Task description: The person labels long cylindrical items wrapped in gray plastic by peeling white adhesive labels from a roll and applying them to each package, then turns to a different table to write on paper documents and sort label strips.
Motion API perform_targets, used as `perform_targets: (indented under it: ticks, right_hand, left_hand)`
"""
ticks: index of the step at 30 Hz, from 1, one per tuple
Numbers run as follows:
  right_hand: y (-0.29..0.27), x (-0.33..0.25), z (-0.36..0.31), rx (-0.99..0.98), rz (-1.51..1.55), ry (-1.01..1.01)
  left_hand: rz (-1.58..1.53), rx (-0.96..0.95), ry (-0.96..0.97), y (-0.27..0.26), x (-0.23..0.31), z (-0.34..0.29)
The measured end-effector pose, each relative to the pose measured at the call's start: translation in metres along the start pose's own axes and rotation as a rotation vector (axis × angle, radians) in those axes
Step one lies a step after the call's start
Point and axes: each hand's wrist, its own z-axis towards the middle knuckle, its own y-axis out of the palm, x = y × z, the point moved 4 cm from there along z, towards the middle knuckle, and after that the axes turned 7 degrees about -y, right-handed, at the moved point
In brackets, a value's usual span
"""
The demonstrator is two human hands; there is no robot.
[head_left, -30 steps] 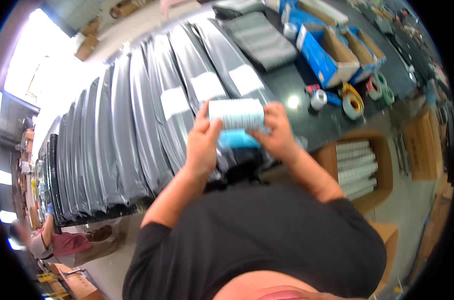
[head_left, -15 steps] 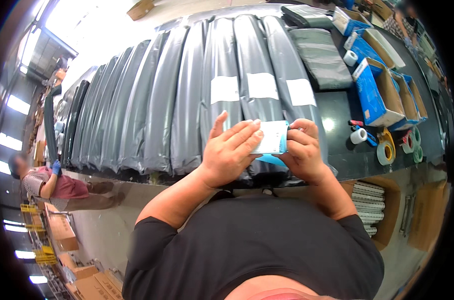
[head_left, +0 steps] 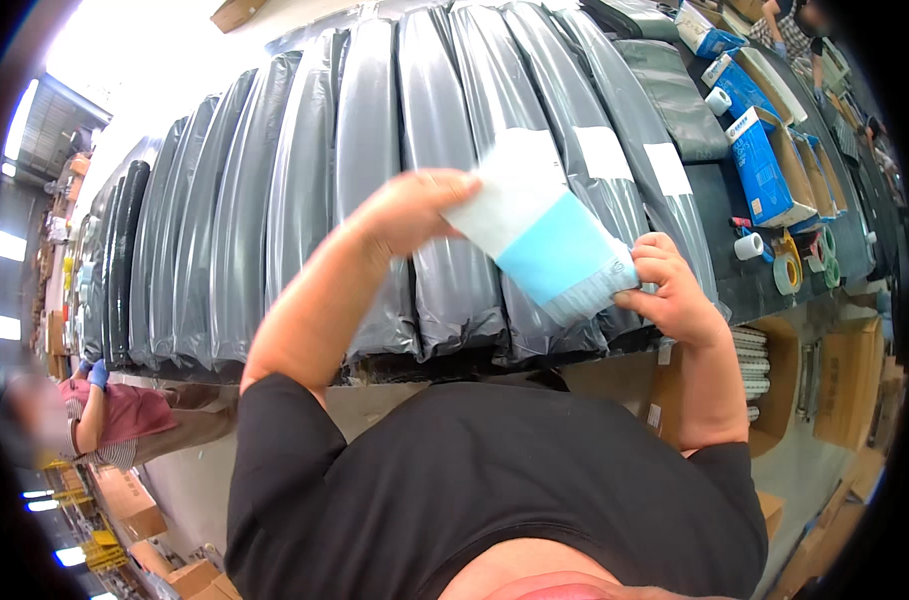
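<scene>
A white and light-blue strip of labels [head_left: 559, 245] is stretched between my hands above a row of long packages [head_left: 369, 190] wrapped in dark grey plastic. My left hand [head_left: 414, 207] is closed on its white upper-left end, the fingertips partly blurred. At the lower right end, my right hand [head_left: 674, 290] pinches the strip between thumb and fingers. White labels [head_left: 602, 152] are stuck on several packages at the right of the row. Just above the strip, a white patch [head_left: 524, 155] shows on another package, partly covered.
Blue cartons [head_left: 764, 175], a small white roll [head_left: 747, 246] and tape rolls [head_left: 786, 272] lie on the black table at right. Below stands an open cardboard box [head_left: 774, 400] of pale rods. A co-worker [head_left: 124, 415] stands at left, another person [head_left: 789, 30] at far right.
My left hand has moved up and left and now grips the strip's end instead of lying flat over it. The strip is spread out wider; my right hand has shifted right. The view has shifted.
</scene>
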Motion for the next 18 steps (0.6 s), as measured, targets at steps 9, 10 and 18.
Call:
perform_targets:
  ticks: [9,10,18]
  right_hand:
    - [-0.004,0.015,-0.071,0.457,0.649,0.519]
    - [-0.005,0.017,-0.076,0.487,0.665,0.516]
    - [-0.006,0.030,-0.076,0.463,0.671,0.486]
  left_hand:
    - [1.357,1.122,1.138,-0.118,0.089,0.043]
    - [1.504,1.055,1.129,-0.111,0.072,0.055]
    - [1.786,0.666,1.022,-0.081,-0.024,0.064]
